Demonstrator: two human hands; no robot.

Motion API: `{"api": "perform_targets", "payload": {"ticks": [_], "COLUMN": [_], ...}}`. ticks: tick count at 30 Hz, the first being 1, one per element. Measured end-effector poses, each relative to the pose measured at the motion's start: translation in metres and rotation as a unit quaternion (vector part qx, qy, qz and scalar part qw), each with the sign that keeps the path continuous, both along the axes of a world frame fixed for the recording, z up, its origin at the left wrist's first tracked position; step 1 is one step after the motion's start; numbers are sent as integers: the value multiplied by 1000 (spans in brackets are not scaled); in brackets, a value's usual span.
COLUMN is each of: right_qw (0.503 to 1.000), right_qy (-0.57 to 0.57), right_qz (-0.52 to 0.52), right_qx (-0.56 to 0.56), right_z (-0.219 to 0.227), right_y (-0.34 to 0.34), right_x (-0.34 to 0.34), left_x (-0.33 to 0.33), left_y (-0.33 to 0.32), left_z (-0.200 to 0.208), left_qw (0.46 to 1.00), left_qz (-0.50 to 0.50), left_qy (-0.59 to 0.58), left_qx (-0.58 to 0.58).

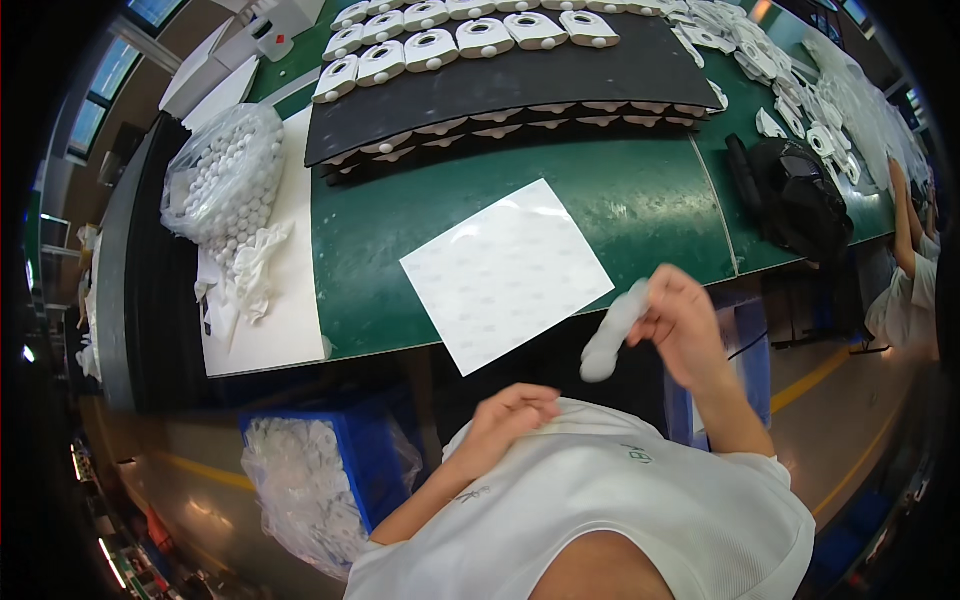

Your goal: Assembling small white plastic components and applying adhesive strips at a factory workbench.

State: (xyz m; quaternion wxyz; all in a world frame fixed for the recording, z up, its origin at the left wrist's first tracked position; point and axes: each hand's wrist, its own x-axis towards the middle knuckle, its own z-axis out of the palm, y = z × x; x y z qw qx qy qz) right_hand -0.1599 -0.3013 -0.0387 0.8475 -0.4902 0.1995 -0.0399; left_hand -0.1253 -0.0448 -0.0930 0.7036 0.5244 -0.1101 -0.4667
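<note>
Raised over the table's front edge, my right hand (680,318) pinches the upper end of a translucent whitish plastic piece (608,338), long with rounded lobes. Its lower end hangs free, pointing down and left. My left hand (510,425) is held low in front of my shirt, its fingers curled together; whether anything small is between them is hidden. A white sheet (500,275) with faint repeated marks lies askew on the green table (370,290), one corner jutting past the front edge. My right hand is just beyond the sheet's right corner.
Black boards (520,85) stacked with white oval parts (483,38) fill the back. A bag of white balls (235,165) sits left, a black bag (800,195) right. Below left stands a blue crate (350,450) of plastic-wrapped pieces. Another person's arm (905,220) shows far right.
</note>
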Motion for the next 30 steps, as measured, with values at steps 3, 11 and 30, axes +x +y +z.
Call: {"api": "perform_targets", "payload": {"ticks": [3, 11, 30], "right_qw": [995, 728, 985], "right_qy": [22, -330, 31], "right_qz": [32, 87, 124], "right_qx": [-91, -595, -113], "right_z": [-15, -32, -27], "right_y": [27, 37, 15], "right_x": [-17, -24, -42], "left_x": [-8, 8, 5], "left_y": [-20, -28, -50], "left_z": [17, 5, -5], "left_qw": [999, 996, 893], "left_qz": [19, 27, -128], "left_qy": [29, 48, -425], "left_qx": [-39, 74, 71]}}
